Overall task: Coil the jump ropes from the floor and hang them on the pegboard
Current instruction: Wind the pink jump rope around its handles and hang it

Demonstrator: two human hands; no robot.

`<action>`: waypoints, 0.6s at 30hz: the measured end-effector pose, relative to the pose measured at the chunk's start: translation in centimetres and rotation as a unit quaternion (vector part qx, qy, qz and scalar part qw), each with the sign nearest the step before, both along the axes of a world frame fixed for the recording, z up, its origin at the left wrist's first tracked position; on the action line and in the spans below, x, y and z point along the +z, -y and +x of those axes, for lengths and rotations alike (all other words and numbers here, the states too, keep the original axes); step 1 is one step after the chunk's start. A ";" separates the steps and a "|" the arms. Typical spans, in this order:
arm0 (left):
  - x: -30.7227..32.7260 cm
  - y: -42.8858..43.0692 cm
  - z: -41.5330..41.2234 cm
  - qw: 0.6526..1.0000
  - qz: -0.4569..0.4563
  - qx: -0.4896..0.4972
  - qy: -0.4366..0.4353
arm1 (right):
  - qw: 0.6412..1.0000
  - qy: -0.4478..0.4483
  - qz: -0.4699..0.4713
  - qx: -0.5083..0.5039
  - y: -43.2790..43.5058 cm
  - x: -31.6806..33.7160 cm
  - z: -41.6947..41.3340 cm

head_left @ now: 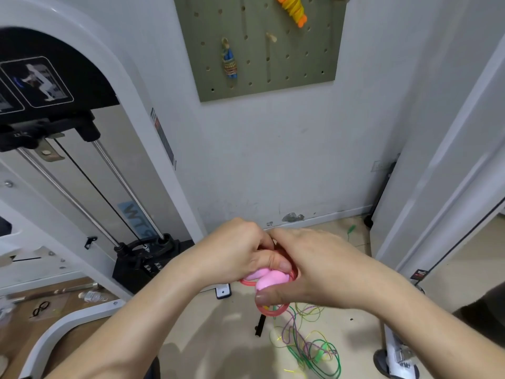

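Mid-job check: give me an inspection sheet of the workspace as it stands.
surface: beige floor, scuffed near the wall.
job's things: pink jump rope in both hands; green jump rope tangled loose on the floor; orange-yellow coiled rope and blue coiled rope hang on the pegboard; one peg free.
clutter: plastic bottle and phone-like device on the floor.
hands: left hand and right hand both grip the pink jump rope.
cables: black cable runs down the weight machine.
surroundings: white wall ahead, weight machine at left.
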State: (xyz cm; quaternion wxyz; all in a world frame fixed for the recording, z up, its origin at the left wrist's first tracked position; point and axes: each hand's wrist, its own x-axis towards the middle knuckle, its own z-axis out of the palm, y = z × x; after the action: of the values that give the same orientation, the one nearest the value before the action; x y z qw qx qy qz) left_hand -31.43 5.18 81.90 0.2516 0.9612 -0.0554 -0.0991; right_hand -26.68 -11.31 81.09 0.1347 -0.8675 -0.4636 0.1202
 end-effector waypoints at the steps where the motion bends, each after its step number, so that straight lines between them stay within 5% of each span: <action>1: 0.1 0.0 -0.2 1.000 -0.003 -0.004 0.001 | 1.000 -0.030 0.004 0.006 -0.2 0.2 0.3; 9: -0.8 -1.7 -0.5 0.970 -0.210 0.069 -0.101 | 0.964 -0.253 0.077 0.033 0.8 0.2 0.4; 14: -2.1 -2.2 -0.2 0.897 -0.376 0.122 -0.196 | 0.992 -0.029 0.123 0.009 0.3 -2.1 -1.6; 18: -2.2 -2.5 0.6 0.831 -0.474 0.170 -0.237 | 0.936 -0.168 0.307 -0.028 0.1 -2.5 -0.7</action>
State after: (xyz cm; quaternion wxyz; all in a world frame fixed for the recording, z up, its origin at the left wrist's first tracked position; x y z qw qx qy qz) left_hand -30.83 7.69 79.68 0.6944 0.6654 0.1301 -0.2409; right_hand -27.40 -11.42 78.61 0.4738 -0.7634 -0.4245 0.1121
